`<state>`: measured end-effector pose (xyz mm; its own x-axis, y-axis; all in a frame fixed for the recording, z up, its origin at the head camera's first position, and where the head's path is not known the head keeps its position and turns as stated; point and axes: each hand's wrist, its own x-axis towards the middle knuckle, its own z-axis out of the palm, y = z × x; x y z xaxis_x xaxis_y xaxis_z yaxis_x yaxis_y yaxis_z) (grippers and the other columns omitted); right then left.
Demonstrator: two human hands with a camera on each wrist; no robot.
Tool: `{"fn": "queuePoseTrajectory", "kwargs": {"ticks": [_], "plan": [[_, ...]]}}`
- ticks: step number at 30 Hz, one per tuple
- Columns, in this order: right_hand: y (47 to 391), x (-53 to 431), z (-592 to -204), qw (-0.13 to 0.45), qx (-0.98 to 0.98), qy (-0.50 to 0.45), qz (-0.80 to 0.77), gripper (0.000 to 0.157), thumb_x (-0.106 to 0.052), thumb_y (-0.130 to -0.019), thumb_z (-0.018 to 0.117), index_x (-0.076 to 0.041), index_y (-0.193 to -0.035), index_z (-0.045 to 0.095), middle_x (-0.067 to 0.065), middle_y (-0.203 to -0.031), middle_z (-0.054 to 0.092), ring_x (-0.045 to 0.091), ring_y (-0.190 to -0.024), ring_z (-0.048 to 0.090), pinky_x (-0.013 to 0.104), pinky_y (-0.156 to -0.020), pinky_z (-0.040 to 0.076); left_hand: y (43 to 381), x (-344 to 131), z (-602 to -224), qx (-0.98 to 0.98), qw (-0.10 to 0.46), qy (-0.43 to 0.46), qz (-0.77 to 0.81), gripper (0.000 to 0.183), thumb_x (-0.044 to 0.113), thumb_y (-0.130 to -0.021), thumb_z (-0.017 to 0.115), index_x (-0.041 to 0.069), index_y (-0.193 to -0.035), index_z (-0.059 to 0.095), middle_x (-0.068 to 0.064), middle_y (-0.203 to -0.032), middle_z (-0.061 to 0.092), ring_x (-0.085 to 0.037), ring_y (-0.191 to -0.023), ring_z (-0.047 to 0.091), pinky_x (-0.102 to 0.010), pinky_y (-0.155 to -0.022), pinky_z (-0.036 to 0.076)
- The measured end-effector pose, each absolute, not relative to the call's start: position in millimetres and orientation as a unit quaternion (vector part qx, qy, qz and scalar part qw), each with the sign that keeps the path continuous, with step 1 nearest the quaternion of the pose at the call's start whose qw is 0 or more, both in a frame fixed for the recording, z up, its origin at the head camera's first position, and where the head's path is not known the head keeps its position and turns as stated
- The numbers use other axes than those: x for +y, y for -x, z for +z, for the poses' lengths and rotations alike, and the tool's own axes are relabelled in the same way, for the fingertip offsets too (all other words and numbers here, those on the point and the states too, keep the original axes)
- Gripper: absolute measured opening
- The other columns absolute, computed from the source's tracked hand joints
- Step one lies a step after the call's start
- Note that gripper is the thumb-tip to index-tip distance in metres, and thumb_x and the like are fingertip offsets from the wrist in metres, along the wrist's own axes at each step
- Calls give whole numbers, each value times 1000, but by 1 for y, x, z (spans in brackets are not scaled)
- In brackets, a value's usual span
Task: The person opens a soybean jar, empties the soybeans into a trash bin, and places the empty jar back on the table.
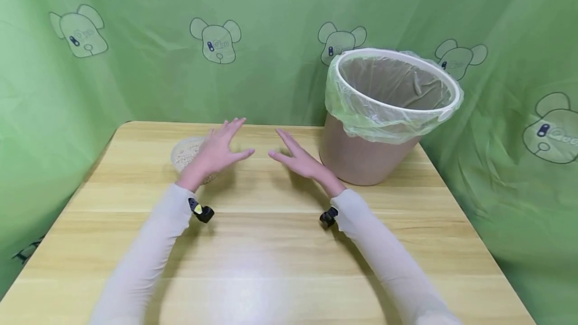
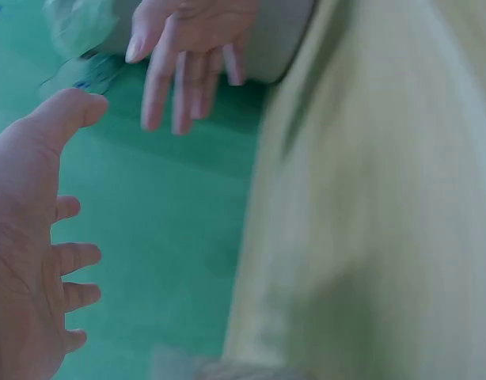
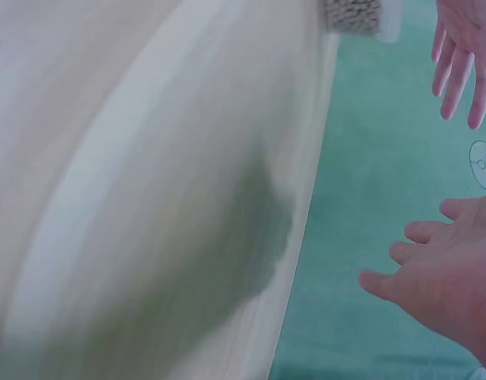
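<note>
Both hands are held up over the table, palms facing each other with a gap between. My left hand point(image 1: 219, 150) has its fingers straight and its thumb spread, with nothing in it. Partly hidden behind that hand and wrist is a clear bowl point(image 1: 181, 153) of small pale grains; it also shows at the top of the right wrist view, where the container point(image 3: 358, 14) is cut off by the frame edge. My right hand point(image 1: 301, 160) is likewise held with fingers extended and holds nothing. It is nearest to the bin point(image 1: 356, 157), left of it and apart.
The bin stands at the back right of the wooden table point(image 1: 253, 255), lined with a pale green plastic bag point(image 1: 384, 127) folded over its white rim. A green curtain point(image 1: 280, 89) with printed animal heads hangs behind the table and along its sides.
</note>
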<state>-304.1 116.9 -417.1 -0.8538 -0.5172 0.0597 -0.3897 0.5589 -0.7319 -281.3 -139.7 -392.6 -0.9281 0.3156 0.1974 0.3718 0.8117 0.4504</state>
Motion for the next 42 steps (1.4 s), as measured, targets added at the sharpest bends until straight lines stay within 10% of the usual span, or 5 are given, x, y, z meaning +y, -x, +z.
{"fn": "queuePoseTrajectory", "kwargs": {"ticks": [7,23,42], "plan": [[307,83,-407,140,819,245,-499,76,-58,-89,49,-44,-147,3,-6,-159,6,14,-145,8,48,-118,12,282,-187,-375,-922,14,118,-367,94,70,-73,59,45,-146,5,-1,-156,19,-37,-130,40,-67,-107,23],[312,12,-424,241,700,211,-638,90,-32,-81,72,-26,-150,14,9,-154,25,25,-138,32,48,-111,32,272,-278,-404,-789,-54,123,-599,104,2,-76,74,16,-152,3,-6,-159,2,-31,-145,5,-52,-118,4],[309,-27,-452,270,708,173,-629,92,-8,-73,78,-19,-148,27,12,-149,35,29,-135,37,40,-112,33,274,-303,-458,-759,-156,136,-618,112,-8,-69,75,17,-152,4,-14,-157,10,-36,-142,16,-47,-116,14]]}}
